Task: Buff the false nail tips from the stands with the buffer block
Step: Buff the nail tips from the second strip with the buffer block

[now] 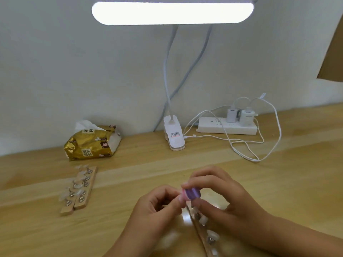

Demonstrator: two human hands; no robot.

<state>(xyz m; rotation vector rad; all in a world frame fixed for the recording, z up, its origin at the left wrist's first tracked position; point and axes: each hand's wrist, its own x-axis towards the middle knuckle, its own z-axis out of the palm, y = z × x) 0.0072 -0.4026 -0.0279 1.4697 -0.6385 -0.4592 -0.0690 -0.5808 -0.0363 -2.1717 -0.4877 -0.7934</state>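
1. The right hand [222,197], low and right of centre in the frame, grips the block [191,193] between its fingertips on top and its thumb below. The block is purple with a pink end.
2. The left hand [157,206], just left of it, has its fingers curled in. Its thumb and forefinger are pinched together right against the block's pink end. The spot is too blurred to tell whether a nail tip sits between them.
3. Directly under the hands lies a stand [199,229], running down toward the bottom edge of the frame. It is blurred, with a few pale tips [212,235] showing on it.
4. Well to the left, at mid-left of the frame, two more stands [81,204] lie side by side and touching. Clear tips [79,185] sit on their metal pegs.
5. Above those stands, near the wall, lies a gold tissue pack [92,143] with a tissue sticking out.
6. At centre, a white lamp clip [174,138] stands on the desk [297,164]. Its neck rises to the lit lamp head [172,13] along the top edge.
7. Right of the clip, a power strip [226,126] lies against the wall with two chargers [239,115] plugged in. White cables [259,145] loop over the desk in front of it.
8. A piece of brown cardboard [332,52] cuts into the upper right corner.
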